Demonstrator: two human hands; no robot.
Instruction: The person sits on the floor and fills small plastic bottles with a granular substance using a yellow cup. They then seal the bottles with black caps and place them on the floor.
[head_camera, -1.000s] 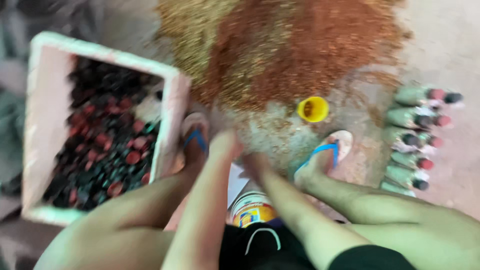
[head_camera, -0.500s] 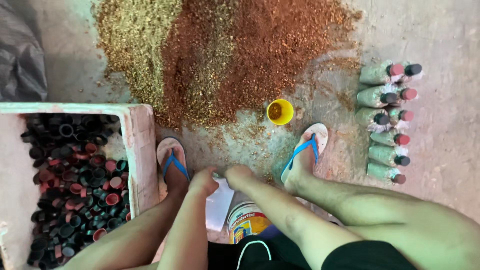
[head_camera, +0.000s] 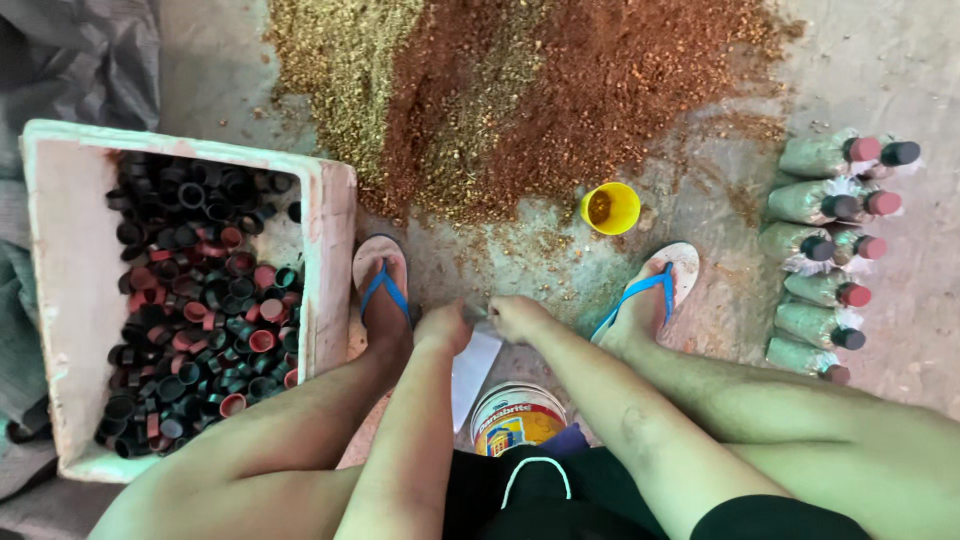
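A clear bag (head_camera: 473, 365) hangs between the two hands, low in the middle of the scene, just above a small round tub (head_camera: 517, 418) with a printed label. The left hand (head_camera: 445, 326) grips the bag's top edge on the left, fingers curled shut on it. The right hand (head_camera: 518, 316) pinches the same edge on the right, fingers closed on the plastic. The hands sit just beside each other, nearly touching, with the bag mouth held between them.

Both forearms reach out from the near edge, over the person's bare knees. To either side of the hands stands a foot in a flip-flop with blue straps, the left flip-flop (head_camera: 381, 283) touching the box, the right flip-flop (head_camera: 655, 292) angled outward.

Just beyond the right foot a yellow cup (head_camera: 610, 208) stands upright on the floor (head_camera: 700, 200), with reddish grains inside. Farther off spreads a wide pile (head_camera: 520, 90) of loose material, greenish at the left and red-brown at the right, its edge thinning toward the cup.

At the left a white foam box (head_camera: 336, 260) holds many black and red caps (head_camera: 195, 300), filling most of it. Far left lies grey cloth (head_camera: 70, 60).

At the right, well apart from the hands, lie filled bottles (head_camera: 825, 250) in two rough columns, capped in red or black, caps pointing right.
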